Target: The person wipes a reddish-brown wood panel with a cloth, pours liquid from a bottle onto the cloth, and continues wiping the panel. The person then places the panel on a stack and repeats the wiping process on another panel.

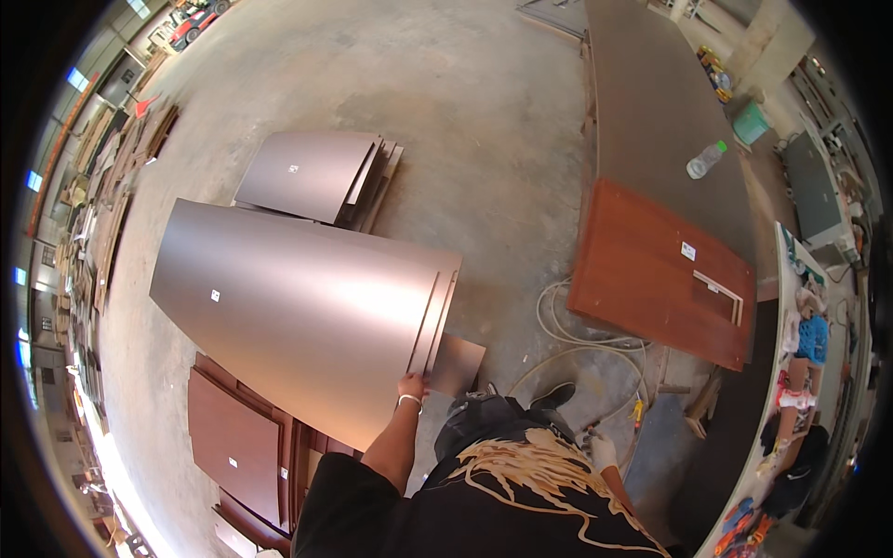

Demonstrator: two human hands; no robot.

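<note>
My left hand [412, 383] is closed on the near right corner of a large brown metallic door panel [298, 279], with a white band around the wrist. The panel has a small white label and two narrow strips along its right end. Under that end a smaller brown sheet [458, 365] sticks out. My right hand [603, 451], in a pale glove, hangs low beside my right leg. Something small and dark shows at its fingertips, too small to make out. Nearby, a yellow and red hose tool [638, 411] lies beside the looped hose [544, 325].
Smaller brown panels [307, 172] are stacked beyond the large one; reddish-brown panels [233, 432] lie at left. A long dark table [651, 102] on the right bears a reddish panel [651, 270] and a bottle [707, 160]. A cluttered bench [786, 372] runs along the right; a forklift [191, 23] stands far left.
</note>
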